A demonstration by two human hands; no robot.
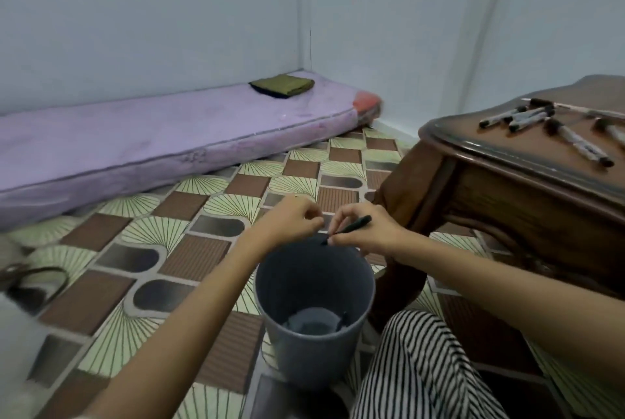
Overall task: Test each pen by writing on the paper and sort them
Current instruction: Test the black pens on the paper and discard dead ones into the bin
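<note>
Tiled floor, grey bin by your knee | your right grip pinches dark pen over bin's far rim | left grip curled at its tip, cannot tell if holding | step: likely binning a dud | next: release over opening, then take another from pens on counter

Black pen tilted over bin, white pens w/ black caps strewn on table (some overlapping)
</note>
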